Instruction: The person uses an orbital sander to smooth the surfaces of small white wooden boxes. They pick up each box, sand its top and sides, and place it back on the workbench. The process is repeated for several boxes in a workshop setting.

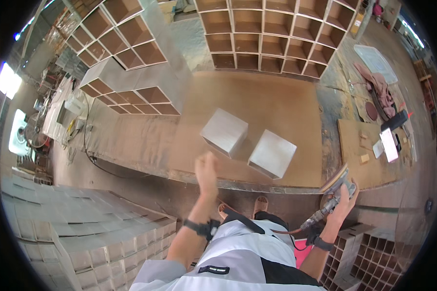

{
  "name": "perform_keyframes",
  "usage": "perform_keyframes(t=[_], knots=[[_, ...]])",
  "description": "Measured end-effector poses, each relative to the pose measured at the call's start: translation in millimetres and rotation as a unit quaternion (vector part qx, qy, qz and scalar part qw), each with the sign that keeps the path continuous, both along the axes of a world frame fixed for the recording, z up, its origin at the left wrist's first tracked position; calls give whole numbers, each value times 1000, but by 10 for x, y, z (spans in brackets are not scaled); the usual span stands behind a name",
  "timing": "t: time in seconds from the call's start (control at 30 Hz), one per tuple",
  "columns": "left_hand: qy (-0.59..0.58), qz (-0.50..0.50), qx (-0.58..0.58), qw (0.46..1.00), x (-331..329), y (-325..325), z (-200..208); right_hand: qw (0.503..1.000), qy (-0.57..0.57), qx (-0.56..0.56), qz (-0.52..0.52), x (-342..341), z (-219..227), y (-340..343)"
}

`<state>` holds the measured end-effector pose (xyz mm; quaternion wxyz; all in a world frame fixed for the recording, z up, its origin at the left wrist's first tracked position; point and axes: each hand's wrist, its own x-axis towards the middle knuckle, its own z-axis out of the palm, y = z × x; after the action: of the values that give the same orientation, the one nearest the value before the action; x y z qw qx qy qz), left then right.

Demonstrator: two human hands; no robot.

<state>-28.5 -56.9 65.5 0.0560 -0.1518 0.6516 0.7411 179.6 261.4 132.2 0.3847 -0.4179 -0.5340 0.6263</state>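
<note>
Two pale grey-white open boxes stand on the brown board point(296, 111) of the workbench: the left box point(224, 130) and, slightly nearer and to its right, the right box point(273, 153). My left hand point(206, 170) hovers by the bench's front edge, just nearer than the left box and apart from it. Its fingers look curled in, with some blur, and nothing shows in them. My right hand point(345, 200) grips a hand-held disc sander point(331, 199) at the right of the front edge. The sander's round pad tilts up, and its hose runs back toward my waist.
Large compartment shelves point(272, 36) stand behind the board, with stacked units point(136, 89) at left. A wooden panel point(357, 140) with small blocks and a phone-like device point(388, 144) lies right. More stacked boxes point(116, 237) fill the lower left; a cable point(86, 140) hangs along the bench.
</note>
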Motion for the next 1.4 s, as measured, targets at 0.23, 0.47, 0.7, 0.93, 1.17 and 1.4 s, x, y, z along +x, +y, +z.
perform_keyframes(t=[0.23, 0.47, 0.7, 0.93, 1.17, 1.4], knots=[[-65, -325, 39, 943, 509, 976, -85, 992, -66, 103, 32, -302, 120, -47], [85, -327, -35, 941, 674, 1438, 151, 977, -113, 177, 41, -271, 315, -33], [265, -355, -369, 817, 660, 1112, -465, 984, -87, 142, 59, -149, 315, 378], [310, -277, -338, 845, 450, 1103, -611, 990, -34, 102, 92, -134, 438, 200], [231, -327, -301, 865, 488, 862, -284, 988, -61, 109, 94, -204, 515, 15], [244, -14, -370, 896, 316, 264, -377, 955, -153, 150, 205, -431, 793, 53]])
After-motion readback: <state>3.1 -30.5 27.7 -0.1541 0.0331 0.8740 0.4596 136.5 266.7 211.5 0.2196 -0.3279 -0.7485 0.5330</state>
